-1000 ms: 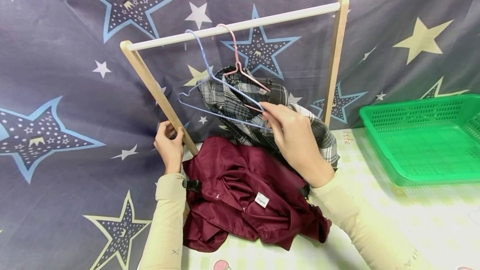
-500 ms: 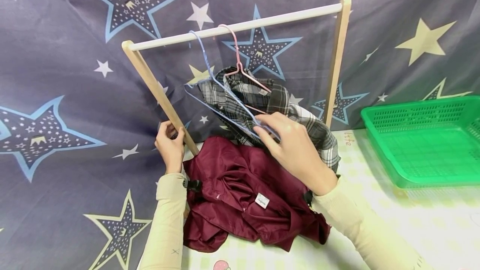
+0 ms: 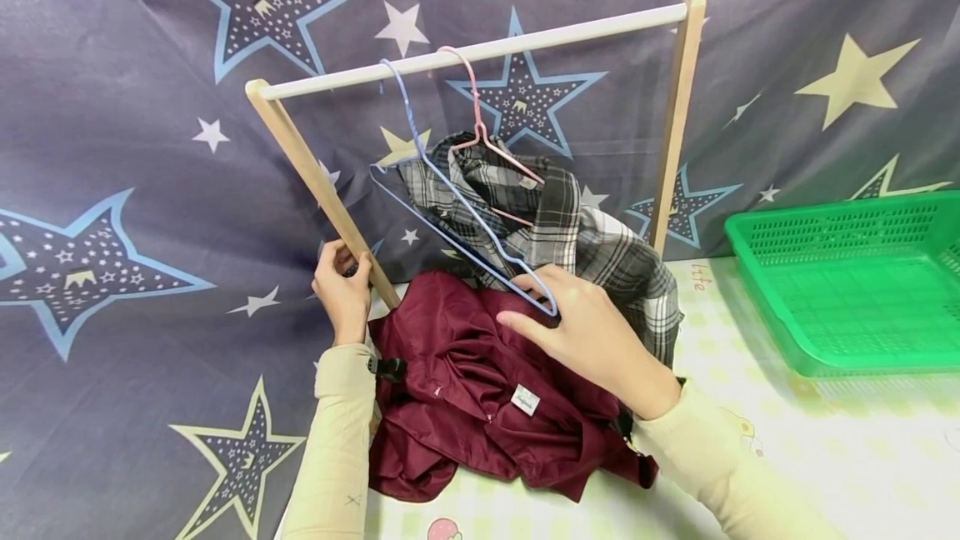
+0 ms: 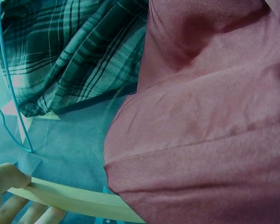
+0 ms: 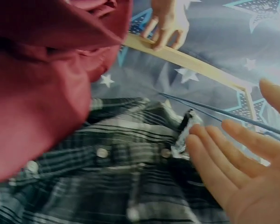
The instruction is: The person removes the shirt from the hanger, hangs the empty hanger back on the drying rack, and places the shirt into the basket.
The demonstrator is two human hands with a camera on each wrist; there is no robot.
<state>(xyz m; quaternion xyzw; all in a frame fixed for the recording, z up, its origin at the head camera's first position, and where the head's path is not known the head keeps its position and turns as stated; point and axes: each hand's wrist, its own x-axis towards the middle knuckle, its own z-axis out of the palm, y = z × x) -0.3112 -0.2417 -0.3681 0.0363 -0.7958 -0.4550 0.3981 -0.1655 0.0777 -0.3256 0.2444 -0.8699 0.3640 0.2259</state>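
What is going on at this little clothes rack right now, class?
A person steadies a small wooden rack by gripping its slanted leg with the left hand. The right hand is open, its fingers at the lower corner of a blue wire hanger that hangs empty from the rail. Beside it a pink hanger carries a plaid shirt. A maroon garment lies crumpled on the table below, and a green basket sits off to the right.

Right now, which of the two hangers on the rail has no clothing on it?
The blue hanger. It hangs bare, nearer the left post, its lower corner by the right hand. The pink hanger beside it carries the plaid shirt.
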